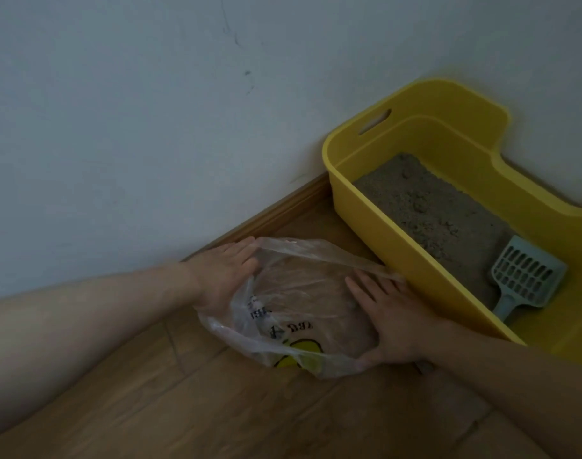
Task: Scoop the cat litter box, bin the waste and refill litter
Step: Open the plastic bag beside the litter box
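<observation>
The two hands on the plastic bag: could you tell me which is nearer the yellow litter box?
The right hand, close beside the litter box; the left hand is on the plastic bag's other side, nearer the wall.

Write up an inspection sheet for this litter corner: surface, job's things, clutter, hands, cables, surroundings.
Surface: wood floor, planks bare around the work.
Job's things: yellow box against the wall, holding grey litter; blue scoop lying inside it; clear printed bag on the floor beside the box, mouth spread.
Clutter: nothing seen.
Hands: left hand and right hand at opposite sides of the bag, fingers straight, spreading it.
Cables: nothing seen.
Surroundings: white wall with faint marks; wood skirting at its foot.
</observation>
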### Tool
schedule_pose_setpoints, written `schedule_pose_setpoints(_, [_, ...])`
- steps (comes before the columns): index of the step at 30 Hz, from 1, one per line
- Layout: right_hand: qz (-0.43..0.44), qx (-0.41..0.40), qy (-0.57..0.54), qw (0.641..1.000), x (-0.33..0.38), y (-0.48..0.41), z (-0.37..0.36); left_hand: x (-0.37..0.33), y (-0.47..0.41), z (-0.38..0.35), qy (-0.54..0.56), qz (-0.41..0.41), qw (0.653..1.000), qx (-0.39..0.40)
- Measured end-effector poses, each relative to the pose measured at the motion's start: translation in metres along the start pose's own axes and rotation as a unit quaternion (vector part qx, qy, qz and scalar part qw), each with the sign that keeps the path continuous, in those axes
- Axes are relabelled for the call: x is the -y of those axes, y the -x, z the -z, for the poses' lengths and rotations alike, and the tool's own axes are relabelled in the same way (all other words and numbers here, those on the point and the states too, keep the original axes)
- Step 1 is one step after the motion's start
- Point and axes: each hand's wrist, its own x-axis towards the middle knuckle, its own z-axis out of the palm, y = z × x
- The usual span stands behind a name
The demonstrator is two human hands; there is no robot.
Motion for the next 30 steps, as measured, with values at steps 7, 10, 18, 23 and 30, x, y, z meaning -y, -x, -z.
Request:
schedule_pose_setpoints(7, [-0.002,-0.003,-0.002,1.000,-0.001,-0.004,-0.005,0.000,-0.008,-0.016,0.015,-0.003,1.000,0.025])
schedule_pose_setpoints(10, [-0.008,-0.008,-0.006,1.000,-0.001,-0.005,-0.006,-0.001,-0.006,-0.011,0.015,-0.010,1.000,0.016])
schedule_pose_setpoints(18, [0.012,-0.053,-0.033,0.998,0.004,0.004,0.005,-0.004,0.017,0.014,0.056,-0.022,0.998,-0.019])
schedule_pose_setpoints(23, [0.022,-0.070,-0.031,0.997,0.008,0.013,0.016,-0.018,0.033,0.034,0.117,0.000,0.991,-0.065])
schedule_pose_setpoints(30, [0.022,-0.084,-0.036,0.996,0.016,0.026,0.025,-0.034,0.042,0.057,0.187,0.035,0.963,-0.189])
